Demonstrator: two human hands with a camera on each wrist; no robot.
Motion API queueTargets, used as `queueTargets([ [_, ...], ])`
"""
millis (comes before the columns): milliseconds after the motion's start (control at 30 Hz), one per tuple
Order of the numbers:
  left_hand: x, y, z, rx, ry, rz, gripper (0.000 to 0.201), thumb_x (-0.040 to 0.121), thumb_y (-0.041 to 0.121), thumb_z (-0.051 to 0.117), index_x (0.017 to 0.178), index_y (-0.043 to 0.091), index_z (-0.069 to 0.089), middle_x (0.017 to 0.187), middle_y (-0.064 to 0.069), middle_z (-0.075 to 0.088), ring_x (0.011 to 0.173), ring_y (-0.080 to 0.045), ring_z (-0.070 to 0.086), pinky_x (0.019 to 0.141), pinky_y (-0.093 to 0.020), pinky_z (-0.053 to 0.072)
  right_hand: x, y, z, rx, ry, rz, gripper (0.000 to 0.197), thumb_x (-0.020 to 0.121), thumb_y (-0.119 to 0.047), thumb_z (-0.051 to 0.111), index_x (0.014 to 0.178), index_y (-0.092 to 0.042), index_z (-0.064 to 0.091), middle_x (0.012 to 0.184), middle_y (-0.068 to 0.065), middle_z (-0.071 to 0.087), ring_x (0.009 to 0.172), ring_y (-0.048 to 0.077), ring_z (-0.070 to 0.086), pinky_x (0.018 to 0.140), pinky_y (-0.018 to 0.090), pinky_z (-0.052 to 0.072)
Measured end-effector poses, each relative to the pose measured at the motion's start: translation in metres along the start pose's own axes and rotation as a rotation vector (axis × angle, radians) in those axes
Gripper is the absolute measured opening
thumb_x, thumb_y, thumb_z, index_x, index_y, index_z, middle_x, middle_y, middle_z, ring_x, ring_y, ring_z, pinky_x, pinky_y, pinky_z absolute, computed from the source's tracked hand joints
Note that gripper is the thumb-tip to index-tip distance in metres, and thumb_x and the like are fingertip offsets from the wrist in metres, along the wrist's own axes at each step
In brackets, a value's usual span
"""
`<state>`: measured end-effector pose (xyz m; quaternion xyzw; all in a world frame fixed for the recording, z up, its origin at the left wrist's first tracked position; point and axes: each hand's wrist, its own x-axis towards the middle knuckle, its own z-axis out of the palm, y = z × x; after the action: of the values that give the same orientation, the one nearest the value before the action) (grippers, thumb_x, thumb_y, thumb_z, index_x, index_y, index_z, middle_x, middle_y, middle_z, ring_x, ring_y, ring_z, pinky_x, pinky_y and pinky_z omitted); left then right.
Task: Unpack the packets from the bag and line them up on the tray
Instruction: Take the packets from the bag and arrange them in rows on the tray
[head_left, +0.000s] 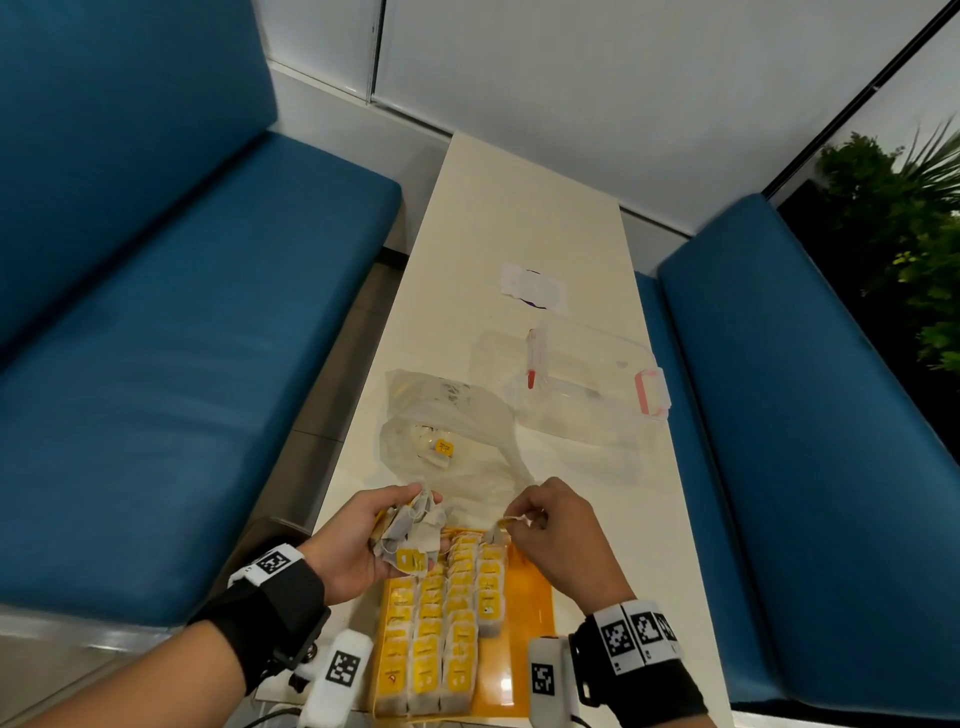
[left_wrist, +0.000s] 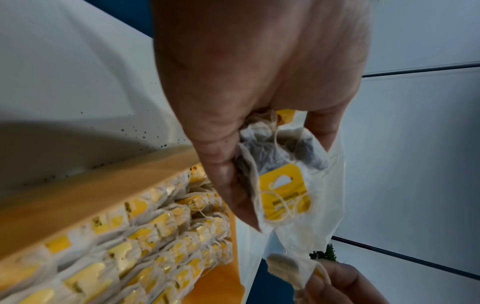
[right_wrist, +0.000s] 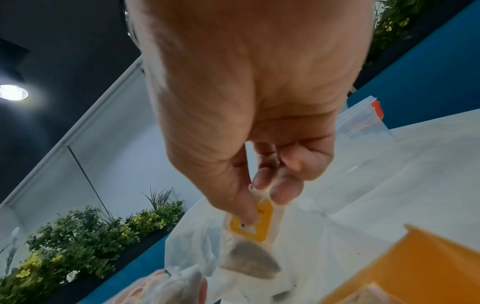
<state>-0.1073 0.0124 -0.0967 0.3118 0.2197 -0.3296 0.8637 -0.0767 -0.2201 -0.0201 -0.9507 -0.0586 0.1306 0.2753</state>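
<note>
My left hand (head_left: 400, 525) grips a loose bunch of tea-bag packets (head_left: 410, 540) with yellow tags over the far left corner of the orange tray (head_left: 530, 623). The left wrist view shows that bunch (left_wrist: 280, 164) held between thumb and fingers. My right hand (head_left: 514, 519) pinches a single packet (head_left: 496, 532) by its yellow tag (right_wrist: 252, 222); its pouch (right_wrist: 249, 261) hangs over the tray's far edge. Several rows of packets (head_left: 441, 623) lie lined up on the tray's left part. The clear plastic bag (head_left: 452, 441) lies just beyond, one packet (head_left: 443, 449) still inside.
A clear plastic box (head_left: 587, 384) with pink latches sits beyond the bag on the right of the narrow white table (head_left: 519, 218). A white label (head_left: 532, 286) lies farther back. Blue benches (head_left: 156, 364) flank the table on both sides. The tray's right strip is bare.
</note>
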Motion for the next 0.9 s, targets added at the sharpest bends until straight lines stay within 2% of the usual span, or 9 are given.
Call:
queueTargets([
  [67,0.0,0.0,-0.001,0.0,0.004,0.001,0.045,0.095,0.035,0.059,0.129,0.006,0.066,0.118,-0.019,0.071,0.094,-0.032,0.073,0.076,-0.042,0.062,-0.002,0.005,0.003,0.0,-0.006,0.021,0.02,0.083,-0.023,0.071,0.073,-0.036,0.059,0.093,-0.01,0.058,0.076,0.004,0.059,0.069,0.02,0.048],
  [133,0.0,-0.001,0.0,0.002,0.006,0.002,0.046,0.095,0.036,0.06,0.129,0.006,0.066,0.121,-0.019,0.07,0.098,-0.033,0.073,0.081,-0.043,0.061,-0.002,0.009,0.004,0.042,0.001,0.068,0.018,0.083,-0.027,0.072,0.072,-0.031,0.058,0.085,-0.009,0.064,0.064,0.004,0.061,0.06,0.018,0.045],
  [233,0.001,-0.001,0.001,0.008,0.011,0.01,0.045,0.094,0.036,0.061,0.128,0.006,0.067,0.122,-0.02,0.07,0.099,-0.033,0.072,0.079,-0.042,0.061,-0.003,0.011,0.006,0.118,-0.009,0.122,0.016,0.083,-0.02,0.072,0.073,-0.024,0.06,0.072,-0.003,0.068,0.051,0.003,0.06,0.05,0.017,0.043],
  [433,-0.001,-0.001,0.002,-0.008,0.013,0.007,0.043,0.094,0.035,0.061,0.125,0.006,0.068,0.121,-0.02,0.071,0.099,-0.034,0.072,0.079,-0.042,0.061,-0.007,0.02,0.01,0.134,-0.059,0.147,0.011,0.076,-0.013,0.073,0.074,-0.023,0.069,0.074,-0.004,0.071,0.062,0.003,0.062,0.059,0.017,0.049],
  [567,-0.001,-0.001,0.003,0.0,0.021,0.01,0.042,0.095,0.034,0.06,0.125,0.006,0.067,0.119,-0.019,0.072,0.096,-0.033,0.073,0.075,-0.04,0.063,-0.016,0.024,0.014,0.19,-0.144,0.213,0.007,0.078,-0.012,0.069,0.078,-0.015,0.063,0.081,0.006,0.072,0.059,0.016,0.07,0.051,0.026,0.049],
  [633,-0.002,-0.001,0.004,0.012,0.022,0.012,0.042,0.095,0.034,0.059,0.125,0.006,0.067,0.119,-0.019,0.072,0.098,-0.033,0.073,0.076,-0.04,0.062,-0.02,0.025,0.017,0.174,-0.222,0.236,0.007,0.078,-0.007,0.062,0.082,-0.012,0.06,0.079,0.013,0.073,0.058,0.017,0.071,0.052,0.032,0.05],
  [767,-0.003,-0.002,0.005,0.02,0.023,0.016,0.042,0.097,0.034,0.058,0.126,0.006,0.067,0.123,-0.02,0.071,0.101,-0.034,0.072,0.078,-0.042,0.062,-0.025,0.033,0.025,0.043,-0.338,0.247,0.014,0.079,-0.005,0.054,0.088,-0.013,0.06,0.075,0.01,0.074,0.061,0.019,0.072,0.059,0.039,0.058],
  [833,-0.003,-0.002,0.005,0.027,0.027,0.017,0.041,0.098,0.034,0.057,0.126,0.006,0.067,0.125,-0.019,0.071,0.103,-0.035,0.072,0.08,-0.042,0.062,-0.027,0.038,0.032,-0.026,-0.392,0.258,0.015,0.081,-0.005,0.052,0.087,-0.018,0.059,0.08,0.009,0.073,0.058,0.016,0.069,0.06,0.037,0.058],
  [900,-0.005,-0.002,0.006,0.027,0.028,0.021,0.04,0.099,0.033,0.056,0.125,0.006,0.067,0.123,-0.019,0.072,0.1,-0.034,0.073,0.076,-0.041,0.063,-0.029,0.042,0.04,-0.074,-0.438,0.268,0.017,0.082,-0.006,0.051,0.085,-0.022,0.058,0.089,0.008,0.07,0.064,0.016,0.07,0.064,0.037,0.059],
])
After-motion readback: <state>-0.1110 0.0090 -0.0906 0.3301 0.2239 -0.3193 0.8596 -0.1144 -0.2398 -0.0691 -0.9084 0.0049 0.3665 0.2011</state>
